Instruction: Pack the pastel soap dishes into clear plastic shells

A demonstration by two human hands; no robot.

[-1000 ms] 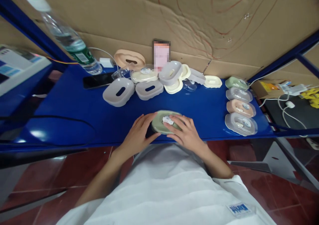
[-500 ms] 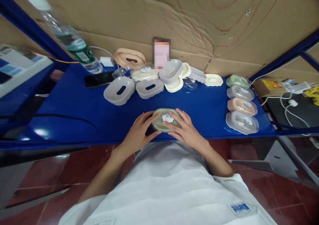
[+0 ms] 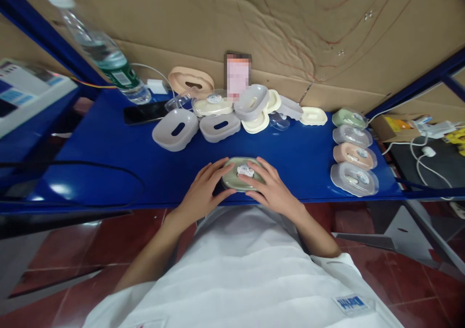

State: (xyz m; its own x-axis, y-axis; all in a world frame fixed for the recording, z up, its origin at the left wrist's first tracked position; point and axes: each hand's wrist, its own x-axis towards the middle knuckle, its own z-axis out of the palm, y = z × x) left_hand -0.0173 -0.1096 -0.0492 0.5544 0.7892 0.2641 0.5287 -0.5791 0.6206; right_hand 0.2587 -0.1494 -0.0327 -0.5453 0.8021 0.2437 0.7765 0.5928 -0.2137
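A green soap box (image 3: 233, 179) with a clear lid and a white label on top lies at the front edge of the blue table, directly before me. My left hand (image 3: 204, 188) grips its left end, thumb at the near side and fingers at the far side. Around the right end is my right hand (image 3: 273, 187), with some fingertips resting on the lid beside the label. Both hands hold the box between them. Parts of its two ends are hidden under the fingers.
Loose grey dishes (image 3: 175, 130), cream inserts (image 3: 314, 116) and a peach dish (image 3: 191, 80) lie along the back. Several closed boxes, including a peach one (image 3: 354, 156), form a column at right. A water bottle (image 3: 118, 73) and a dark phone (image 3: 143, 113) are at left.
The camera view has tilted slightly, shifting the background a little. Both hands keep their hold on the green soap box, which has hardly moved.
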